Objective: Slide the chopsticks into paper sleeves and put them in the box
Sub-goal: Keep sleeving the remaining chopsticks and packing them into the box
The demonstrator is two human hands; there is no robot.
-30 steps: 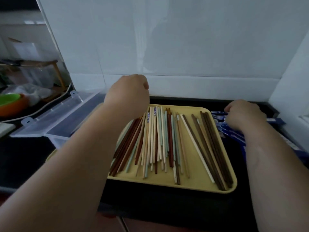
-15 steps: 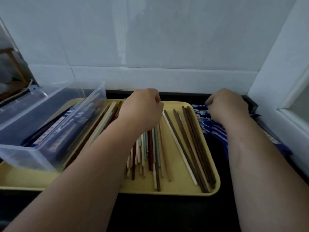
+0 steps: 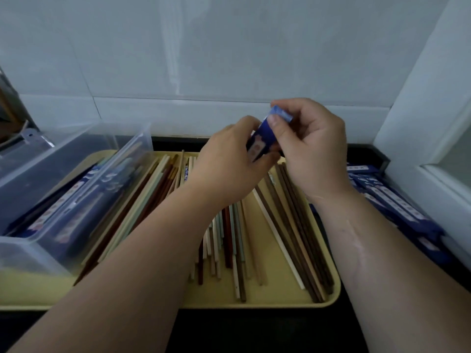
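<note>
Our left hand (image 3: 229,161) and right hand (image 3: 313,149) have come up together, both pinching one dark blue paper sleeve (image 3: 262,138); we judge insertion comes next.

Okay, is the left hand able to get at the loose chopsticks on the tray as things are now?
Probably yes, once it lets go: the left hand and right hand both hold a blue sleeve above the tray, and the loose chopsticks lie uncovered right below it.
</note>
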